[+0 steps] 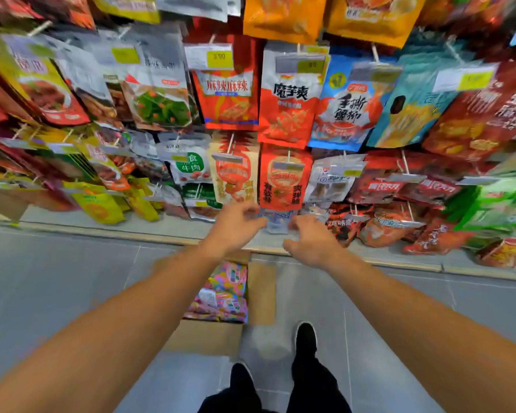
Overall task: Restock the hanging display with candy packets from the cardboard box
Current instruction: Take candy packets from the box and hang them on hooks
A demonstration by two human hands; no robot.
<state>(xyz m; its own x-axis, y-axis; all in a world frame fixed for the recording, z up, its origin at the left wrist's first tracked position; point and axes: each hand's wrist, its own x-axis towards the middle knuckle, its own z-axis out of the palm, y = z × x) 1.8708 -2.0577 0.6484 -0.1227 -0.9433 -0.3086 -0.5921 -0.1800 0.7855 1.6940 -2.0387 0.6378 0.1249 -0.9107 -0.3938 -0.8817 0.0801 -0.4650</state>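
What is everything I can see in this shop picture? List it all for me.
snack packets: many, mostly red, orange, blue and green, hanging on hooks across the display
price tags: several, yellow and white, clipped at hook ends
pale packet: one, bluish white, low on the display between both hands
cardboard box: one, brown, open on the floor
candy packets: a pile, pink and multicoloured, inside the box
floor: grey tiles
shoes: two, black
left hand: reaching at the pale packet
right hand: beside the pale packet

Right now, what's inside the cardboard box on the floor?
The cardboard box holds pink, colourful candy packets. The person's left arm covers the box's left part, so how many packets remain underneath cannot be seen.
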